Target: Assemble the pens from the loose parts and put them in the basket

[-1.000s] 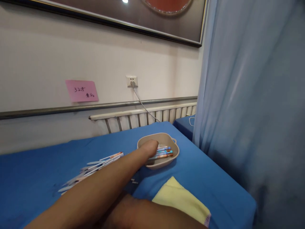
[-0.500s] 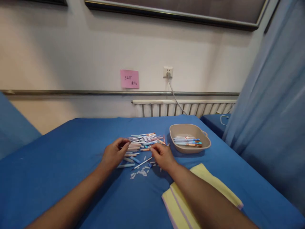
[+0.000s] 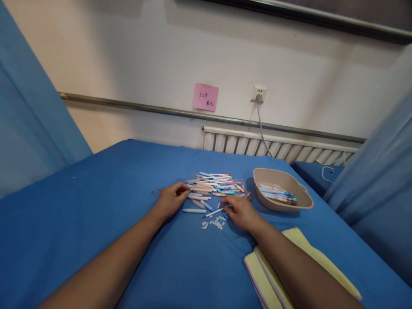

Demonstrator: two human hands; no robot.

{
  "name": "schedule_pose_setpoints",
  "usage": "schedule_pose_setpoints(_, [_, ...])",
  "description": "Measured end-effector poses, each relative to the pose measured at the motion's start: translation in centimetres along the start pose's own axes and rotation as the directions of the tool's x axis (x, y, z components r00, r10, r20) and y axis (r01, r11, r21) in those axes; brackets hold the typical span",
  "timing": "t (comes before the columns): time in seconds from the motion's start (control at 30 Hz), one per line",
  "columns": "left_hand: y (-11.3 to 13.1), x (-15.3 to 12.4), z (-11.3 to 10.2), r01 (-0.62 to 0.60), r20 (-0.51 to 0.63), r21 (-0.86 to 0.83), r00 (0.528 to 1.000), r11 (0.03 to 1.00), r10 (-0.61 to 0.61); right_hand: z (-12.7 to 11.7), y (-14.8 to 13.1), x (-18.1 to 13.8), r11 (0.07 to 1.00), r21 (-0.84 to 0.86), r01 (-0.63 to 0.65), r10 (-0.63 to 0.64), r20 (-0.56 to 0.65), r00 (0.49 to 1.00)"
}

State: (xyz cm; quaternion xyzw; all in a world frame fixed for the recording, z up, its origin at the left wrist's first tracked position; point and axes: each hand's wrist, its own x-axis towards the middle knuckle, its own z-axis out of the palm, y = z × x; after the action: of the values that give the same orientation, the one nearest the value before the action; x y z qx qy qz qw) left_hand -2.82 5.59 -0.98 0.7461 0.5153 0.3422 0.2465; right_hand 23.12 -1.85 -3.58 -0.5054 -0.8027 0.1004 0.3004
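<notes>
A loose heap of pens and pen parts [image 3: 214,185] lies on the blue cloth-covered table [image 3: 96,201]. My left hand [image 3: 171,201] rests at the heap's left edge, its fingers curled and touching a pale pen barrel. My right hand [image 3: 240,211] lies at the heap's near right, fingers pinched on the end of a thin white pen refill [image 3: 213,212]. Small white caps [image 3: 213,223] are scattered just in front of both hands. A beige dish [image 3: 291,204] to the right holds several assembled pens [image 3: 277,194].
A folded yellow cloth [image 3: 267,274] lies under my right forearm at the table's near right. Blue curtains hang at the left [image 3: 28,124] and right [image 3: 383,171]. A radiator [image 3: 277,146], a wall socket with a cable [image 3: 259,94] and a pink note [image 3: 205,97] are behind the table.
A second ago my left hand reached into the dish; it has since drawn back to the heap. The view swung left and both hands now work at the pile.
</notes>
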Motion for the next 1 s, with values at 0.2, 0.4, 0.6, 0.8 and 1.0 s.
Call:
schedule_pose_setpoints(0.2, [0.1, -0.1, -0.3, 0.031, -0.004, -0.018, 1.0, 0.999, -0.031, 0.1, -0.2, -0.2, 0.998, -0.051, 0.035, -0.03, 0.105, 0.994])
schedule_pose_setpoints(0.4, [0.0, -0.2, -0.8, 0.056, -0.038, -0.039, 0.998, 0.998, -0.058, 0.2, -0.1, -0.4, 0.997, -0.062, 0.04, -0.032, 0.121, 0.992])
schedule_pose_setpoints(0.6, [-0.3, -0.3, -1.3, 0.045, -0.021, -0.002, 0.999, 0.999, -0.045, -0.1, 0.0, -0.6, 0.995, -0.095, 0.036, -0.019, 0.166, 0.986])
schedule_pose_setpoints(0.8, [0.5, -1.4, -1.8, -0.059, 0.291, 0.098, 0.956, 0.993, 0.028, -0.5, -0.1, -0.7, 0.989, -0.144, 0.047, -0.012, 0.232, 0.973])
schedule_pose_setpoints(1.0, [1.7, -2.5, -1.3, -0.219, 0.482, 0.216, 0.871, 0.951, 0.091, -1.0, -0.8, -0.7, 0.982, -0.178, 0.068, -0.013, 0.294, 0.956])
